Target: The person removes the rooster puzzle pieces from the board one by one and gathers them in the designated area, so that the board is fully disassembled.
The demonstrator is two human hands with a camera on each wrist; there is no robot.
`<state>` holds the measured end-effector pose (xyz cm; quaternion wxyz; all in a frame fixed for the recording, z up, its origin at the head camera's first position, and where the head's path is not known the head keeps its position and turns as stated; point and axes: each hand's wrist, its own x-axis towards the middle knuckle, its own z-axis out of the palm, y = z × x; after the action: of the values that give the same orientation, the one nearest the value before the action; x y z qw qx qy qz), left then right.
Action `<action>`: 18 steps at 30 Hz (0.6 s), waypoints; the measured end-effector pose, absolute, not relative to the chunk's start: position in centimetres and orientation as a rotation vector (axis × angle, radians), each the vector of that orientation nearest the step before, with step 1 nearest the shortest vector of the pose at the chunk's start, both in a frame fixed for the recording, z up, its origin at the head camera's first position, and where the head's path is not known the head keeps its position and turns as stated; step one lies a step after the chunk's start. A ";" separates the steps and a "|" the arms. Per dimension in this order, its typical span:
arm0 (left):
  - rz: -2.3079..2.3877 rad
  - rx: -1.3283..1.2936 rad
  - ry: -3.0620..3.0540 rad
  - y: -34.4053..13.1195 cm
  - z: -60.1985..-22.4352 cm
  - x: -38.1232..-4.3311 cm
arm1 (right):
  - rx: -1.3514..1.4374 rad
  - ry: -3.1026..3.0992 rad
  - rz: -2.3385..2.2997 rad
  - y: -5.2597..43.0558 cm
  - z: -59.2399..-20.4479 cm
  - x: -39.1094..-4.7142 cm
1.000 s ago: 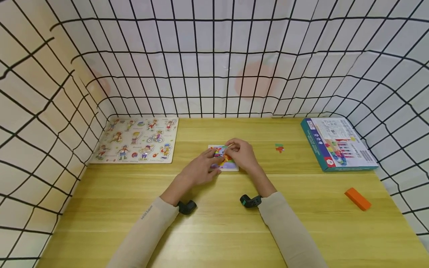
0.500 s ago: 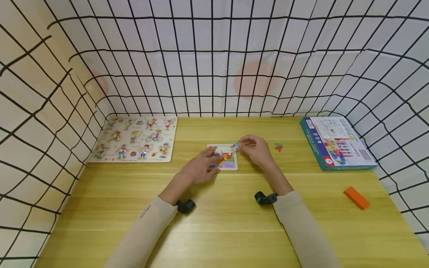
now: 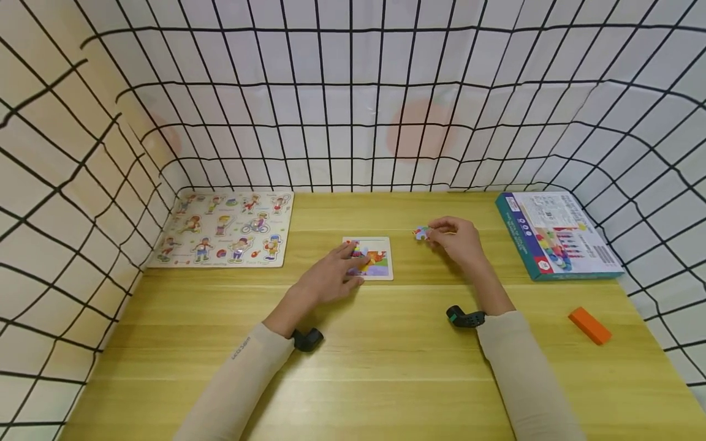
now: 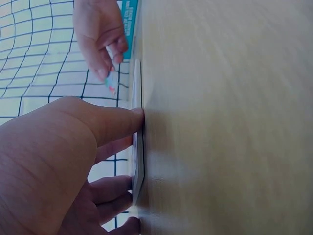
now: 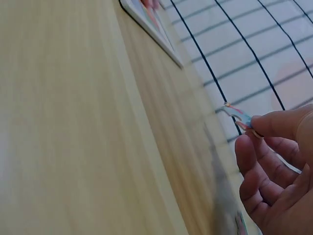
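A small jigsaw puzzle board (image 3: 378, 277) with a pale frame and a partly filled colourful picture lies flat on the table. My left hand (image 3: 325, 275) rests over its left side, fingers spread on the picture and thumb at the near edge; the left wrist view shows the thumb (image 4: 122, 122) against that edge. To the right of the board, my right hand (image 3: 460, 242) pinches a blue, multicoloured puzzle piece (image 3: 421, 233) between thumb and fingers. That piece (image 5: 238, 116) is tilted above the table in the right wrist view. Another small piece (image 5: 240, 224) shows below the hand there.
A board of cartoon children (image 3: 220, 229) lies at the back left. At the back right is a teal-edged box (image 3: 568, 236), with an orange block (image 3: 589, 326) in front of it. Black wire mesh (image 3: 364, 98) encloses the table's back and sides.
My right hand has lifted a piece off the puzzle board's upper right and carried it rightward, now covering the loose red-and-green piece in the head view. My left hand has stayed on the board.
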<state>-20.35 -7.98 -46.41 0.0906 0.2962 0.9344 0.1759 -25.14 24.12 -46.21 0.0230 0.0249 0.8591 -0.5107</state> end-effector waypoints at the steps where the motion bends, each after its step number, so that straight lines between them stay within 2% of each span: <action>1: 0.524 0.884 2.775 -8.0 -46.4 -20.3 | 0.091 2.669 -1.566 24.5 -46.2 -25.2; 9: 0.514 0.900 2.772 -7.9 -46.2 -20.2 | 0.155 2.790 -1.370 26.9 -45.8 -25.0; 18: 0.521 0.909 2.779 -8.0 -46.7 -20.4 | 0.113 2.928 -1.192 27.4 -46.6 -25.3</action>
<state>-20.42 -8.01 -46.65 0.0857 0.3048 0.9323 0.1749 -25.33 27.40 -46.65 -0.0108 0.0357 0.9256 -0.3768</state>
